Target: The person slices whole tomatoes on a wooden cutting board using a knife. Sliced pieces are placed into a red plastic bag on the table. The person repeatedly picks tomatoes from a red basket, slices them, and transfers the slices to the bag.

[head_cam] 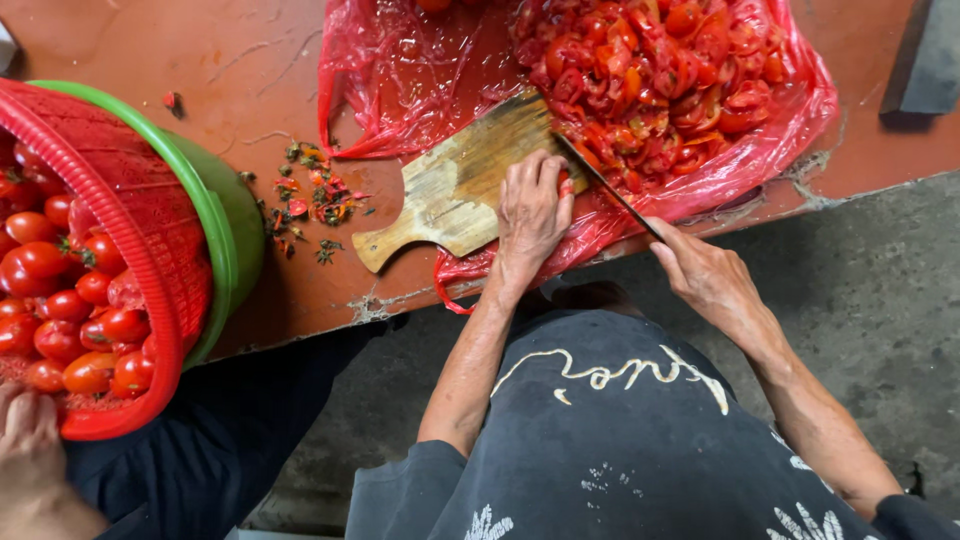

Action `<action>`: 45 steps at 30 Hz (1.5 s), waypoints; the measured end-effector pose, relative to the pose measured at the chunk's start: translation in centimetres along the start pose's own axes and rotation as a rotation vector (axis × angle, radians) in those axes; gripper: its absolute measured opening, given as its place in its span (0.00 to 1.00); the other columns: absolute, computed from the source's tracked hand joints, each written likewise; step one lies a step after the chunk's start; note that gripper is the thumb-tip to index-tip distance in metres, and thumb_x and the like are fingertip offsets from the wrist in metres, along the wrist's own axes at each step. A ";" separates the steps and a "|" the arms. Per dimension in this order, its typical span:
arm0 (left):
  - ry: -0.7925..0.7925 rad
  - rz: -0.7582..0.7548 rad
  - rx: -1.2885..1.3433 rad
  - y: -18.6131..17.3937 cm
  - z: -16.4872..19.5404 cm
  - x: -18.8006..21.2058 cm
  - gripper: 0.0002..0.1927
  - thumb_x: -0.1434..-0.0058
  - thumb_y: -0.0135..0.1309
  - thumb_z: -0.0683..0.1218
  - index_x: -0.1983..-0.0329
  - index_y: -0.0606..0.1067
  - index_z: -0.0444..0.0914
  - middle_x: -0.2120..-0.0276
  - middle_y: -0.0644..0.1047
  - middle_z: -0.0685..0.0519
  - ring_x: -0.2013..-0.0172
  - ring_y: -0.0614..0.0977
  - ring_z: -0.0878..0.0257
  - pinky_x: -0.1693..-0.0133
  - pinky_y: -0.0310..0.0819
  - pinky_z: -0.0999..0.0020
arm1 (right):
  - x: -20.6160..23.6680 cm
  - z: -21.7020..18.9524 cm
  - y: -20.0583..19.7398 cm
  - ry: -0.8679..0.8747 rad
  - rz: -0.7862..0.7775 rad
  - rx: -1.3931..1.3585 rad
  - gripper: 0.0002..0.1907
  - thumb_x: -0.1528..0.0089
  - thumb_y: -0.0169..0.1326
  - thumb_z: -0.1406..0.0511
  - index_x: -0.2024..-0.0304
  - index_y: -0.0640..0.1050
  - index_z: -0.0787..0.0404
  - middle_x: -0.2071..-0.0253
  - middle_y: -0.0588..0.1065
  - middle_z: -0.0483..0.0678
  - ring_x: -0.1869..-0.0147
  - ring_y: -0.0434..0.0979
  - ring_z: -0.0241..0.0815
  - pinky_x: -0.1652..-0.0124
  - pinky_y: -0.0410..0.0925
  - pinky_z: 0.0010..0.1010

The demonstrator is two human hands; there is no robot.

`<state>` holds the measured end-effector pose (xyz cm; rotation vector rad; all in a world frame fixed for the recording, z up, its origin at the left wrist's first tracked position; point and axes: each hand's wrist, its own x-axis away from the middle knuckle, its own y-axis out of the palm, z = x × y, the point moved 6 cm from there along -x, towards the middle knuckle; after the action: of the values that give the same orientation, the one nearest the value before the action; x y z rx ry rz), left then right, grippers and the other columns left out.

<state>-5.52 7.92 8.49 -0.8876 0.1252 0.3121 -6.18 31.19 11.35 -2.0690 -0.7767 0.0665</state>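
Tabletop (250, 60), reddish-brown and worn, is taking up most of my view, with its front edge meeting grey floor. Red plastic sheet (400, 70) is lying across its far side, carrying a heap of cut tomato pieces (660, 80). Red mesh basket (140, 210) is sitting inside a green basin (225, 215) at the table's left end, filled with whole tomatoes (60, 300); another person's hand (30, 450) is showing just below the basket rim. Wooden cutting board (465, 185) is lying partly on the sheet, handle pointing toward the table edge. Left hand (532, 215) is pressing down on the board, fingers curled together over a small tomato (566, 182) at its right edge. Right hand (705, 275) is gripping a knife (605, 185), fingers wrapped shut round the handle, blade touching that tomato. Stem scraps (315, 200) are lying scattered left of the board.
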 end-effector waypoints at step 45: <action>-0.007 0.085 -0.007 -0.4 -1.4 1.1 0.20 0.40 0.59 0.44 0.46 0.71 0.35 0.48 0.76 0.45 0.52 0.77 0.50 0.51 0.67 0.57 | 0.3 -3.6 0.1 -0.083 -0.002 0.081 0.24 0.32 0.50 0.61 0.33 0.69 0.53 0.56 0.80 0.58 0.60 0.81 0.64 0.66 0.73 0.51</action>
<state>-4.29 6.82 7.66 -0.8892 0.1562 0.3947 -4.72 28.67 13.47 -1.9994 -0.8133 0.1808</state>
